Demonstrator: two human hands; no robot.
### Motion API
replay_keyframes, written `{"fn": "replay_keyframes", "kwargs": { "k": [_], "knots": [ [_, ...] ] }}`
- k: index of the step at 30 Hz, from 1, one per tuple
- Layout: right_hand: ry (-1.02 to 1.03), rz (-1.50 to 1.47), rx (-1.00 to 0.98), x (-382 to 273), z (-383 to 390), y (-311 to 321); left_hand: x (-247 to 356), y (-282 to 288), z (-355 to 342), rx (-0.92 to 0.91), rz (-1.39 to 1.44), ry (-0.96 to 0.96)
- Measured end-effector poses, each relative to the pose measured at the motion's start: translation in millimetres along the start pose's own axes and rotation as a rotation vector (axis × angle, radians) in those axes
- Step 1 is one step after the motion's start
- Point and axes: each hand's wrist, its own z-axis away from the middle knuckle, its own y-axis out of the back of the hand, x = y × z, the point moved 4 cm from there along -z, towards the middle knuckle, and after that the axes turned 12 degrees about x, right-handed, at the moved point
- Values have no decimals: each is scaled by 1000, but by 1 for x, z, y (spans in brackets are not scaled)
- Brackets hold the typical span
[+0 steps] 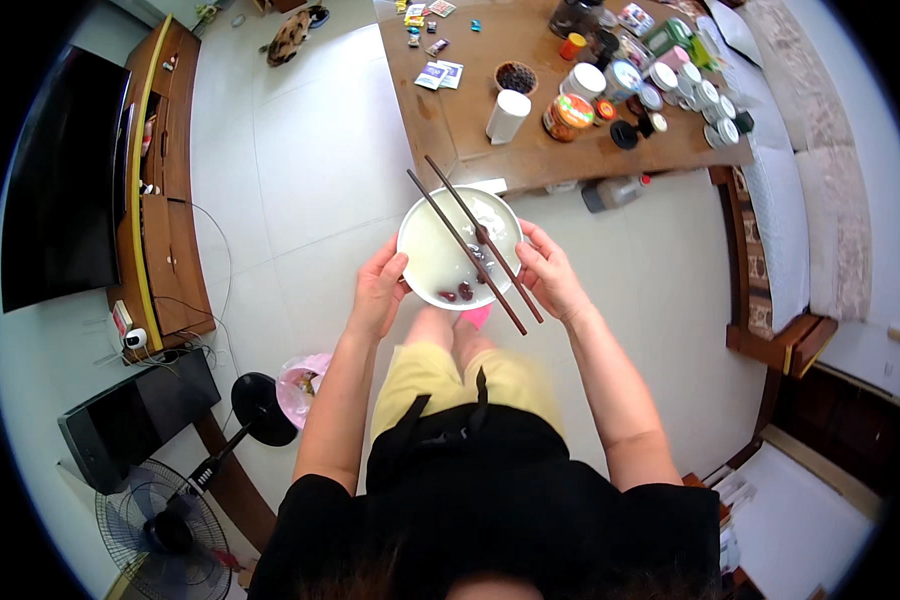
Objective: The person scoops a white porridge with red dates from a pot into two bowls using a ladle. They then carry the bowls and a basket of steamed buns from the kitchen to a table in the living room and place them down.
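My left hand (377, 283) grips the left side of a white bowl (422, 250) of pale, milky liquid, and my right hand (552, 278) holds its right side. Several dark red, date-like pieces (465, 290) sit in the liquid. A pair of dark chopsticks (440, 214) lies across the bowl, sticking out beyond the rim at both ends, close to my right thumb. The bowl is held above my legs, just short of the wooden table's edge.
A wooden table (440, 125) ahead holds jars (570, 117), packets and a white cylinder (508, 115). A plastic jug (615, 192) stands beneath. At left are a television cabinet (160, 255), fan (160, 535) and pink-lined bin (295, 388); at right, a wooden-framed sofa (780, 240). An animal (290, 38) lies upper left.
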Motion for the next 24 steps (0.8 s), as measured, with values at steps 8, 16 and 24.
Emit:
{"fn": "replay_keyframes", "kwargs": {
  "k": [8, 16, 24],
  "knots": [
    [-135, -69, -20, 19, -159, 43, -36, 12, -145, 51, 76, 111],
    [-227, -91, 40, 58, -269, 82, -77, 26, -252, 136, 77, 212],
    [-279, -131, 123, 74, -319, 99, -100, 32, -310, 177, 5, 262]
  ]
}}
